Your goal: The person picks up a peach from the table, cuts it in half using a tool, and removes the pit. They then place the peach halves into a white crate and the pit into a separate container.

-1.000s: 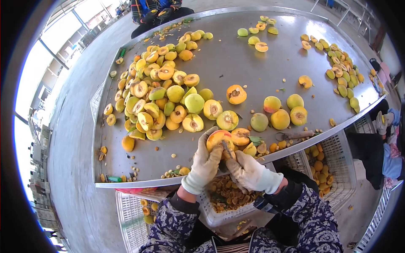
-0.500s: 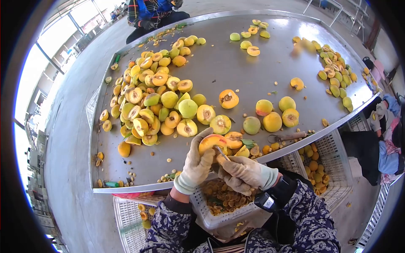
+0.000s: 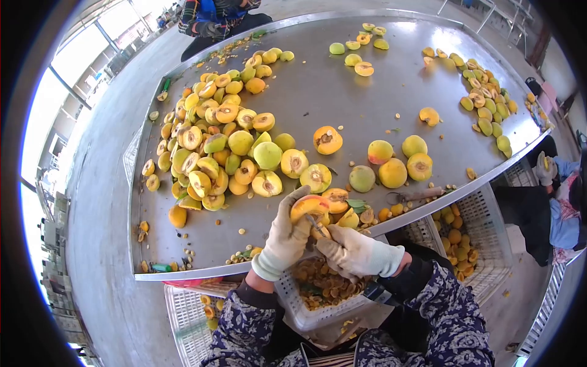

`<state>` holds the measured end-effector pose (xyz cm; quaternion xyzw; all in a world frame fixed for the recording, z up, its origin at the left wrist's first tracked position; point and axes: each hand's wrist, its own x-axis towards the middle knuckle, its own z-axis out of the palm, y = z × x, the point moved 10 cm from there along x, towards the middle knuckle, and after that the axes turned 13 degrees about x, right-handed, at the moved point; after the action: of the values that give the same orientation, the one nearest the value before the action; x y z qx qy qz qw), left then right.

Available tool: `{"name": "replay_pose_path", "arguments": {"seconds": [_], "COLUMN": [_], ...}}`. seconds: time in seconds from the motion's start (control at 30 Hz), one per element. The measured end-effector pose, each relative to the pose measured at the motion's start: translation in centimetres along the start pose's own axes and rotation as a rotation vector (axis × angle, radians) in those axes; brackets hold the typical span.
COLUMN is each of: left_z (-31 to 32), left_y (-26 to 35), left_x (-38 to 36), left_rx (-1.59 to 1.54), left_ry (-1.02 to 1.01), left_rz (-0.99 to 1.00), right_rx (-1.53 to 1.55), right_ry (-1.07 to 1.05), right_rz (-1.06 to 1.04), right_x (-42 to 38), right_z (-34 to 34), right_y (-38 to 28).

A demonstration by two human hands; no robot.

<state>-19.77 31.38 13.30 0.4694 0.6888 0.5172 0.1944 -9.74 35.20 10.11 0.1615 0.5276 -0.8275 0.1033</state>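
Observation:
My left hand, in a pale work glove, grips a cut orange-yellow fruit over the near edge of the metal table. My right hand, also gloved, is closed around a small metal tool, whose tip meets the cut face of the fruit. The tool's handle is hidden in the glove. Just beyond my hands lie fruit halves and some green leaves. A large pile of yellow and green fruit covers the table's left part.
Below the edge are a white crate of brown scraps, a crate with fruit at right and another at left. A wooden-handled tool lies near the edge. People sit at the far side and right.
My right hand has turned slightly and the tool's angle against the fruit has changed. The gloved hand of the person at right has moved slightly. The view has shifted a little.

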Motion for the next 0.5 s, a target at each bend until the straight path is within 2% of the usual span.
{"name": "replay_pose_path", "arguments": {"seconds": [0.07, 0.1, 0.13, 0.17, 0.2, 0.27, 0.33, 0.37, 0.43, 0.47, 0.5], "left_z": [-0.3, -1.1, -0.9, -0.6, -0.3, -1.2, -1.3, -1.1, -1.0, -1.0, -1.0], "left_y": [-0.4, 0.2, -1.6, -0.6, -1.2, -1.7, -1.3, -1.0, -1.9, -2.0, 0.0], "left_x": [-1.0, -1.1, -1.5, -1.4, -1.1, -0.7, -0.8, -0.8, -0.8, -0.7, -0.5], "left_rx": [-0.152, -0.019, -0.071, -0.239, -0.284, -0.190, -0.111, -0.098, -0.247, -0.241, 0.092], "left_ry": [-0.031, 0.025, 0.014, 0.050, 0.007, 0.043, 0.107, 0.104, 0.147, 0.153, 0.147], "left_rz": [-0.160, -0.132, -0.199, -0.182, -0.212, -0.035, 0.000, 0.002, -0.085, -0.089, 0.097], "right_rx": [0.345, 0.486, 0.551, 0.629, 0.438, -0.327, -0.651, -0.641, 0.326, 0.328, 0.282], "right_ry": [-0.084, -0.182, -0.183, -0.237, -0.095, 0.161, 0.346, 0.344, -0.006, -0.014, -0.008], "right_rz": [0.192, 0.229, 0.225, 0.174, 0.118, -0.530, -0.738, -0.748, -0.059, -0.056, -0.113], "right_x": [-1.3, -0.9, -0.7, -0.8, -0.7, 1.7, 0.8, -0.5, -0.6, -0.9, -1.0], "right_z": [1.5, 2.2, 2.7, 2.7, 1.7, -1.0, -1.0, -0.2, 1.7, 1.8, 1.6], "right_y": [0.5, 1.5, 1.8, 1.8, 1.0, -0.5, -0.7, -2.7, 0.6, 0.4, -0.2]}}
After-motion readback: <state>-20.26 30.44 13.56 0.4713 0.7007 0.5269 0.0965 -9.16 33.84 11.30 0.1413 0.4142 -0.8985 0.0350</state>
